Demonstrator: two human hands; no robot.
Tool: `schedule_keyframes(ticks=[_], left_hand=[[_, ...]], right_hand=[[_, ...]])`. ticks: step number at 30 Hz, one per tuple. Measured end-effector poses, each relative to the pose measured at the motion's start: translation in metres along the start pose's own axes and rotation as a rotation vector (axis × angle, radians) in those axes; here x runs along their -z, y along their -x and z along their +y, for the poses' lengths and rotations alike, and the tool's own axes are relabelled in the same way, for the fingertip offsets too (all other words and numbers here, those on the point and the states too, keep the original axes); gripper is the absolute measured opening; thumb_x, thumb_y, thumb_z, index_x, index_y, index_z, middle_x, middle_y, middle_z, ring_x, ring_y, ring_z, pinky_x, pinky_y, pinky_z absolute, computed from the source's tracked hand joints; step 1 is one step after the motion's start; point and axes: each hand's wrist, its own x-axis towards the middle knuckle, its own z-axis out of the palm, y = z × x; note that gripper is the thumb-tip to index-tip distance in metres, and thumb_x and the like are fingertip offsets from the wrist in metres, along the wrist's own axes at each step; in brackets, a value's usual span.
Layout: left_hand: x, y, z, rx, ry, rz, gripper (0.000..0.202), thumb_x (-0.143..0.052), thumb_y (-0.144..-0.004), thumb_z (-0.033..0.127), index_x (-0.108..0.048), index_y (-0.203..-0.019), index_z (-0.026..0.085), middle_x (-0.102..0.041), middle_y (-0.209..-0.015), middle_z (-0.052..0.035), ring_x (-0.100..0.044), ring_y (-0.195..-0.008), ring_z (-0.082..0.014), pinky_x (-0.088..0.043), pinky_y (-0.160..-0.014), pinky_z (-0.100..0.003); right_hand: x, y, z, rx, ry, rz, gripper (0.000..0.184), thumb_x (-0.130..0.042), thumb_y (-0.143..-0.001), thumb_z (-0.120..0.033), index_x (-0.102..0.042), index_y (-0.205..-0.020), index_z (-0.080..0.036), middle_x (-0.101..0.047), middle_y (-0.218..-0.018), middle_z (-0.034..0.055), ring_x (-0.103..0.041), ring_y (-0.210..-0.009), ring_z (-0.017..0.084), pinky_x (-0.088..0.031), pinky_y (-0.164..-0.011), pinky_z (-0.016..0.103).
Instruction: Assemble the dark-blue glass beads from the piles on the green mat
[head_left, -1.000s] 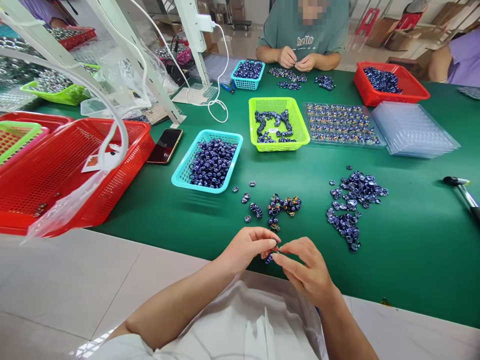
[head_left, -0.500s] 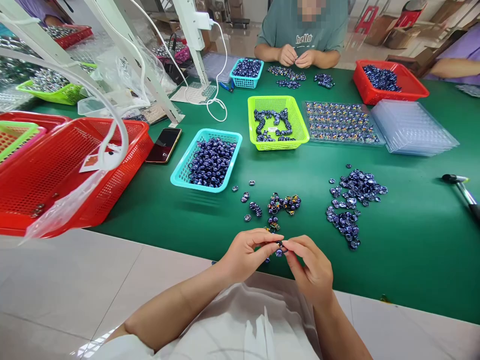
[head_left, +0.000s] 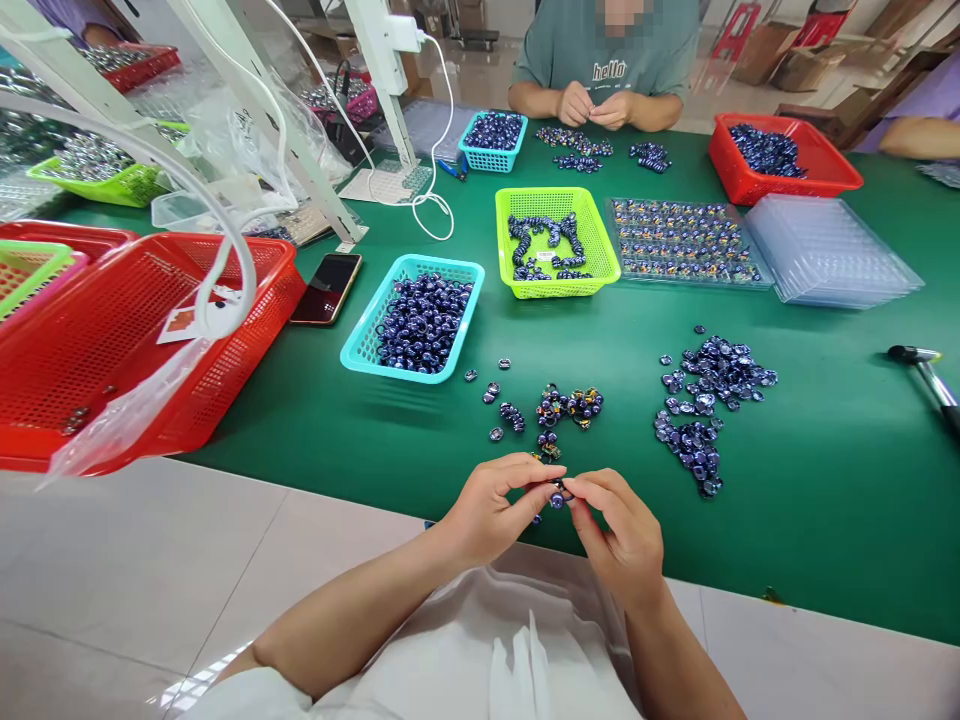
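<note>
My left hand (head_left: 495, 505) and my right hand (head_left: 619, 530) meet at the near edge of the green table (head_left: 825, 480). Both pinch a small dark blue glossy piece (head_left: 557, 494) between their fingertips. Just beyond my fingers lies a small cluster of assembled blue pieces (head_left: 566, 408). A loose pile of flat blue pieces (head_left: 709, 395) lies to the right. A turquoise basket (head_left: 415, 319) full of blue beads stands to the left of centre.
A green basket (head_left: 556, 243), filled clear trays (head_left: 682, 243) and stacked empty trays (head_left: 829, 250) lie further back. Large red baskets (head_left: 135, 340) overhang the left edge beside a phone (head_left: 328, 288). A person opposite handles pieces (head_left: 600, 105). A hammer (head_left: 926, 375) lies at right.
My hands have closed together on the small piece and lifted slightly toward the cluster. The view has shifted down a little.
</note>
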Motion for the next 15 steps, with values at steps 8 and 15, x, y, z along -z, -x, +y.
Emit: schedule_keyframes(ticks=[8, 15], left_hand=[[0.001, 0.001, -0.002, -0.067, -0.021, -0.013, 0.024, -0.060, -0.091, 0.014, -0.076, -0.109, 0.015, -0.074, -0.085, -0.0093, -0.067, -0.077, -0.0169, -0.054, -0.072, -0.027], [-0.003, 0.003, -0.010, -0.209, -0.085, 0.060, 0.027, -0.061, -0.090, 0.010, -0.074, -0.113, 0.017, -0.074, -0.086, -0.0096, -0.067, -0.078, -0.0168, -0.055, -0.071, -0.028]], right_hand=[[-0.004, 0.001, -0.001, -0.016, 0.017, 0.013, 0.037, -0.058, -0.088, 0.000, -0.061, -0.116, -0.024, -0.068, -0.097, 0.0057, -0.064, -0.086, 0.018, -0.053, -0.072, 0.034], [-0.010, 0.000, -0.009, -0.179, 0.053, 0.062, 0.022, -0.056, -0.090, -0.008, -0.064, -0.104, -0.023, -0.070, -0.092, 0.0027, -0.066, -0.082, 0.016, -0.053, -0.071, 0.030]])
